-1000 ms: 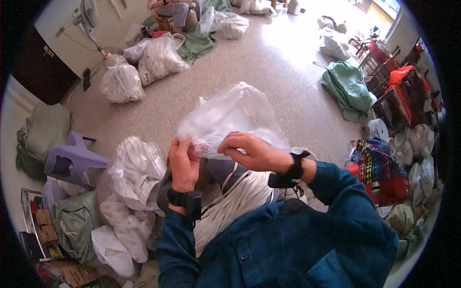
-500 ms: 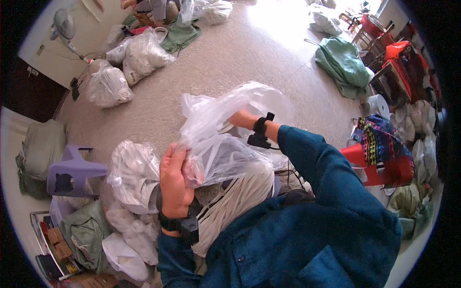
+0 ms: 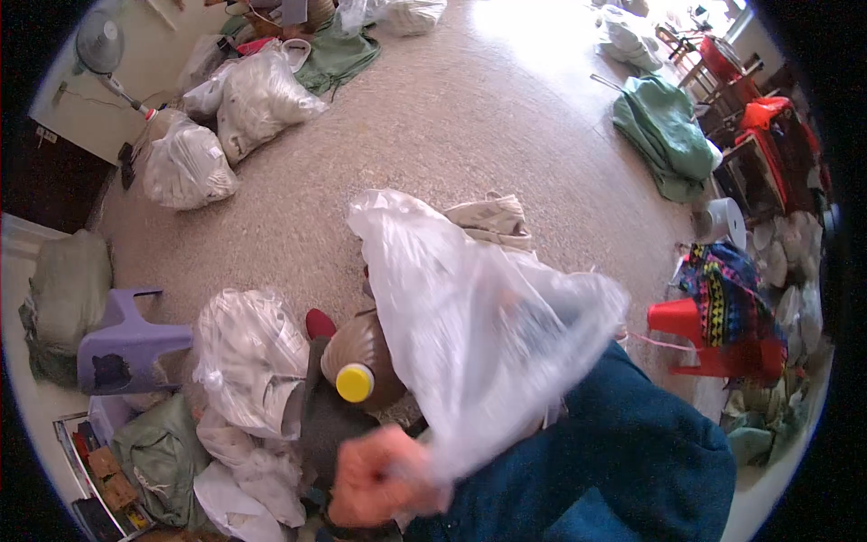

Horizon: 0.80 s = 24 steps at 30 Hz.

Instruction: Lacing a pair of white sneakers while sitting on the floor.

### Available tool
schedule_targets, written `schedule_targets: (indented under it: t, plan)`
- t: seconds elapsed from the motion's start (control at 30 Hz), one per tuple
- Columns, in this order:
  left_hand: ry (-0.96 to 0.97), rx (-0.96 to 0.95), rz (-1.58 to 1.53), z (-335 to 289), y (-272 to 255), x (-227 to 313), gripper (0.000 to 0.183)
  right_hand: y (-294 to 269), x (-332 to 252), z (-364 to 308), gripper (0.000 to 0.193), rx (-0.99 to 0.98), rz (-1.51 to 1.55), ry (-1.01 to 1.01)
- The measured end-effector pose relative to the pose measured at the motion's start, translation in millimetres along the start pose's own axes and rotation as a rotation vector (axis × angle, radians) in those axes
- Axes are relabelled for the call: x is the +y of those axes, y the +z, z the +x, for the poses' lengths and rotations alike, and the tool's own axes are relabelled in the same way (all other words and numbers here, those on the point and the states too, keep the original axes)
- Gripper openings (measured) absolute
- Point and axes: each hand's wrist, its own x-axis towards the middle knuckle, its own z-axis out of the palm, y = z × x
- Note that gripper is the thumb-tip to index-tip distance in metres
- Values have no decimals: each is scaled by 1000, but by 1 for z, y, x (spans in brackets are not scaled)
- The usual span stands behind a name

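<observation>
A clear plastic bag (image 3: 470,316) is stretched across the space before me, smeared by motion. My left hand (image 3: 388,479), blurred at the lower edge, is closed on the bag's near corner. The right sleeve (image 3: 632,397) leads up to the bag's right end, where the film covers my right hand; its fingers are hidden. Past the bag's far edge, a bundle of off-white strips (image 3: 492,219) shows. Between the bag and my left leg stands a large ribbed bottle (image 3: 361,348) with a yellow cap (image 3: 354,383).
A filled clear bag (image 3: 248,361) stands left of the bottle, near a purple stool (image 3: 135,339). On the right is a red stool (image 3: 677,321) with patterned cloth (image 3: 727,289). Filled sacks (image 3: 266,99) and a green sack (image 3: 664,135) lie farther off on the floor.
My right hand has come out of the bag and moved right, behind the film. My left hand has dropped toward me, and the bag is pulled wide. The yellow-capped bottle has come into view.
</observation>
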Motion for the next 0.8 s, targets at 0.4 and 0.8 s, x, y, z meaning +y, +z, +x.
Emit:
schedule_targets:
  t: [0.4,0.8]
  plan:
    - [-170,-790,-478,83,-35,-18,12,52,33,71,22,27,275,-6]
    - [-163,-692,-89,74,-78,-30,34,35,39,54,28,87,507,44]
